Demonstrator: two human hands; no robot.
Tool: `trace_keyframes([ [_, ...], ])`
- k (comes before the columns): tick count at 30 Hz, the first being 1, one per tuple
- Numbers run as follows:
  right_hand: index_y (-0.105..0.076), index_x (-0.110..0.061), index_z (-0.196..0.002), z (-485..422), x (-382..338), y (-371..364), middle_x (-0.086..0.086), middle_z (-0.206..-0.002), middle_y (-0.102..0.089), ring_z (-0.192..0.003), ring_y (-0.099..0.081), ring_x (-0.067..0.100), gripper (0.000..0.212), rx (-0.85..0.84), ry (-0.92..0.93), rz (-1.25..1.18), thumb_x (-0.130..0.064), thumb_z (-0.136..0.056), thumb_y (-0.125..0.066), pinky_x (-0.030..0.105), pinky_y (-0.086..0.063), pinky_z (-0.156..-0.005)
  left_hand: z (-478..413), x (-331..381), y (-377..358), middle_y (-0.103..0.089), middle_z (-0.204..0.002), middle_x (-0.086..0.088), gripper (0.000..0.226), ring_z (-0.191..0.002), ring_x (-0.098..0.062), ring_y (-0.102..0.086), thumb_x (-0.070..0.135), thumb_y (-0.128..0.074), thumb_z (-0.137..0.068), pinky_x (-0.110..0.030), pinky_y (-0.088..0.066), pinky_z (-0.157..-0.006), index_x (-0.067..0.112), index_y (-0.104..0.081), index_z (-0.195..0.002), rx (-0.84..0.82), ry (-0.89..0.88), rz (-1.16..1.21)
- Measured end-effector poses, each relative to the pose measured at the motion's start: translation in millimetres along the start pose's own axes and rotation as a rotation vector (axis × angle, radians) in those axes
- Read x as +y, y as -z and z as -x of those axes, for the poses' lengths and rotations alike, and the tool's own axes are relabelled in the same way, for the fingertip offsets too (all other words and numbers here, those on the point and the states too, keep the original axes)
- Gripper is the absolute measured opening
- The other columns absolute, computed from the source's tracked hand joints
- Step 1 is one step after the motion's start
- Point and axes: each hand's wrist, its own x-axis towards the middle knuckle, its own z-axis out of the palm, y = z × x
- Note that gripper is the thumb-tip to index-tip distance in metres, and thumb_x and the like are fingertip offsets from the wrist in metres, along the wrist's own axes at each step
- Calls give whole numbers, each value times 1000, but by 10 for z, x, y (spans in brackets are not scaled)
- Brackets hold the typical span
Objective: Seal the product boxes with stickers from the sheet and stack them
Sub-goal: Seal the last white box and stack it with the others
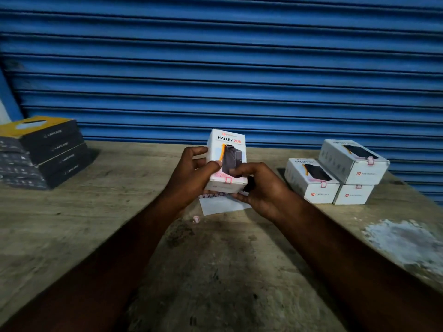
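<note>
Hands grip a white product box [227, 159] above the sticker sheet [223, 203], its long axis upright, printed front facing the camera. Left hand [191, 174] and right hand [257, 188] clasp its lower end.

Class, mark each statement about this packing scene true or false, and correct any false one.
1. The left hand and the right hand both grip the held box. True.
2. Three sealed white boxes sit at the right, one stacked on two. True.
3. The sticker sheet lies on top of them. False: it lies on the table, under the hands.
4. The held box carries no sticker. False: a sticker wraps its lower front edge.
</note>
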Motion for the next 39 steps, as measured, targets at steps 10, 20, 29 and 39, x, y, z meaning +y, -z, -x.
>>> trace_keyframes([
  [10, -72, -16, -92, 28, 49, -66, 2, -80, -74, -72, -68, 11, 9, 48, 140, 155, -20, -87, -66, 24, -51, -66, 8, 5, 4, -73, -104, -9, 37, -87, -26, -74, 32, -66, -93, -39, -62, -68, 20, -52, -125, -9, 119, 121],
  [20, -56, -17, -129, -100, 250, -26, -1, -127, -54, -116, -53, 12, 52, 173, 904, 843, -34, -82, -67, 40, -51, -95, -20, 54, 74, -72, -99, -7, 24, -74, -20, -72, 30, -59, -99, -38, -60, -63, 17, -60, -119, 48, 119, 195],
  [29, -63, -16, -131, -87, 168, 5, 0, -134, -59, -122, -52, 7, 47, 168, 837, 818, -11, -85, -68, 23, -39, -108, 12, -9, 162, -70, -88, 18, 33, -76, 16, -61, 55, -58, -92, -3, -42, -68, 34, -64, -116, 32, -309, -544],
  [39, -67, -19, -122, -70, 135, 19, -1, -125, -60, -116, -54, 8, 32, 201, 820, 747, -18, -90, -68, 18, -40, -102, -23, -15, 256, -65, -113, 21, 64, -91, 20, -60, 29, -61, -98, -7, -50, -83, 34, -28, -153, -224, -307, -577],
])
